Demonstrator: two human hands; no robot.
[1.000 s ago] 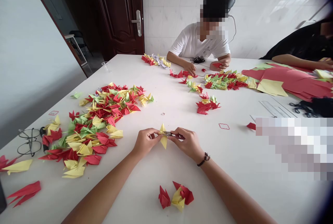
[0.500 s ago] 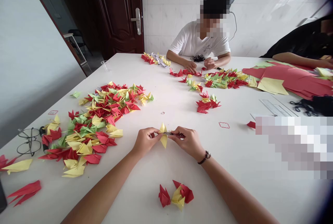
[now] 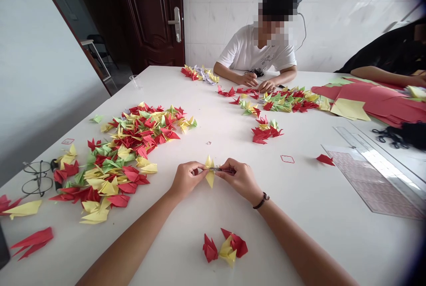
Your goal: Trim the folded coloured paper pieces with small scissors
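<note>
We're mid-piece, as far as we're judging: our L hand (image 3: pixel 188 181) is pinching the yellow folded paper (image 3: pixel 209 180) near its middle, its points sticking out away from & toward us. Our R hand (image 3: pixel 237 176) is holding a slim metal-tipped tool (image 3: pixel 214 169) (exact type unclear), tip meeting the paper. So both grips are holding narrow: L on paper, R on tool. The paper is sitting btwn our hands, above or on the table (image 3: pixel 181 241), can't tell which. Three folded pcs (image 3: pixel 228 252) are lying nearer us, set apart, poss. done. The big pile (image 3: pixel 131 174) to our L is holding many more, overlapping; we're not seeing which are finished, so amt. left is unclear.
</note>
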